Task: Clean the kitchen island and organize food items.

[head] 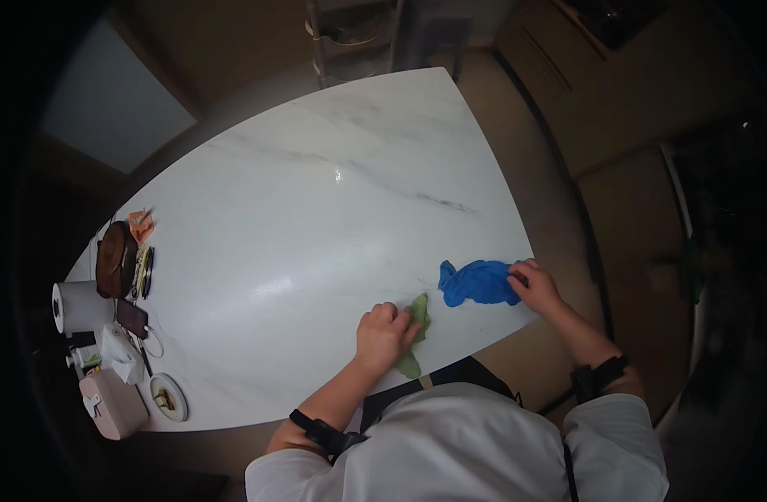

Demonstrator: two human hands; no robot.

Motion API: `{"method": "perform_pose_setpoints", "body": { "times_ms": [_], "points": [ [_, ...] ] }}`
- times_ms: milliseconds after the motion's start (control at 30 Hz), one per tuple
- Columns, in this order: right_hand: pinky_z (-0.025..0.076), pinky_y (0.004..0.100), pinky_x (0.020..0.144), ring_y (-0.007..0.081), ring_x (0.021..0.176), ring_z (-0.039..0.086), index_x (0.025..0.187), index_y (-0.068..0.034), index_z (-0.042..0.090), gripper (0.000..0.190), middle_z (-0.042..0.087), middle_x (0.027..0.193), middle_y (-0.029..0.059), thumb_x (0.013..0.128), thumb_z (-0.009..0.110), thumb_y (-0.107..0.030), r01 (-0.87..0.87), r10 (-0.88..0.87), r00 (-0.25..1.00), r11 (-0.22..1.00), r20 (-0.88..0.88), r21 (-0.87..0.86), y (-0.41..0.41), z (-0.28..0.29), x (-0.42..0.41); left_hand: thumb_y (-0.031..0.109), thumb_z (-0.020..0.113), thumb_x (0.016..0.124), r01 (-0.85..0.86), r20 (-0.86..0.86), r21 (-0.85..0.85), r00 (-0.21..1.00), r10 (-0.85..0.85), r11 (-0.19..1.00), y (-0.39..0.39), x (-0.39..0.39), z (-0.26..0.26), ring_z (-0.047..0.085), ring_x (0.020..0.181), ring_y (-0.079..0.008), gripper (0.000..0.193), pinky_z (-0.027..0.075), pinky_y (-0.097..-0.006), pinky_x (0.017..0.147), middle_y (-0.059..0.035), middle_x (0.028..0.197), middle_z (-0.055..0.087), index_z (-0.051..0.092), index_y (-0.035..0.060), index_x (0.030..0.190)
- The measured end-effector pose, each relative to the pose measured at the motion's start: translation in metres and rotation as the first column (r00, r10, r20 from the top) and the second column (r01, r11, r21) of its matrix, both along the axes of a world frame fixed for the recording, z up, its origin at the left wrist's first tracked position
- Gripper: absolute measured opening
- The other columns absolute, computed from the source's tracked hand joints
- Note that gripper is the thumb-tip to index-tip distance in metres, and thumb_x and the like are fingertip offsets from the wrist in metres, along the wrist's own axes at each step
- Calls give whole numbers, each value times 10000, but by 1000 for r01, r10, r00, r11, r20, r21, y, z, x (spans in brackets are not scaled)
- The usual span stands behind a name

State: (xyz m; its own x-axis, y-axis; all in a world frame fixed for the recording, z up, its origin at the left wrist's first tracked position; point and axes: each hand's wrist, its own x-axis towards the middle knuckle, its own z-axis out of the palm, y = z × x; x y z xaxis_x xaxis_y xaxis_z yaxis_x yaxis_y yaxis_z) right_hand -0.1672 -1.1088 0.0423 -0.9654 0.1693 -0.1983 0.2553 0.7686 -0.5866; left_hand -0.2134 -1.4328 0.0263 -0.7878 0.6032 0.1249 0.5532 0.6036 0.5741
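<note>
A crumpled blue cloth (480, 283) lies on the white marble-patterned table (371, 238), close to its right-hand edge. The fingers of my right hand (535, 286) pinch the cloth's right end near the table's corner. To the left of it, nearer my body, is a narrow bunched green cloth (420, 319). My left hand (381, 337) grips this green cloth at its left side, fingers curled; the palm side is hidden. Both cloths rest on the tabletop, apart from each other.
Along the table's left end stand a brown round-topped object (114, 258), a white cylindrical container (85, 306), a tissue pack (123, 352), a pink box (114, 405) and a small plate (178, 411) with scraps. A dark phone (132, 318) lies beside a white cable. A shelf rack (355, 44) stands beyond the table.
</note>
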Motion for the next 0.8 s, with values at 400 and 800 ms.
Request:
{"method": "perform_pose_setpoints", "body": {
  "times_ms": [400, 800],
  "points": [
    [211, 455, 1047, 255, 1269, 289, 1207, -261, 510, 432, 389, 1332, 19, 785, 602, -265, -749, 807, 578, 583, -119, 313, -24, -33, -38, 45, 515, 732, -177, -115, -256, 982, 152, 950, 7, 65, -26, 388, 1219, -268, 480, 277, -433, 1009, -98, 1285, 444, 467, 52, 1210],
    [212, 478, 1033, 321, 1256, 292, 1168, -196, 549, 421, 389, 1310, 112, 753, 592, -142, -603, 684, 718, 704, -128, 375, -36, -37, -41, 36, 377, 832, -964, -372, -138, 263, 890, 227, -179, -5, -72, 384, 1192, -363, 349, 290, -411, 998, -221, 1230, 462, 475, -59, 1154]
  ]
}}
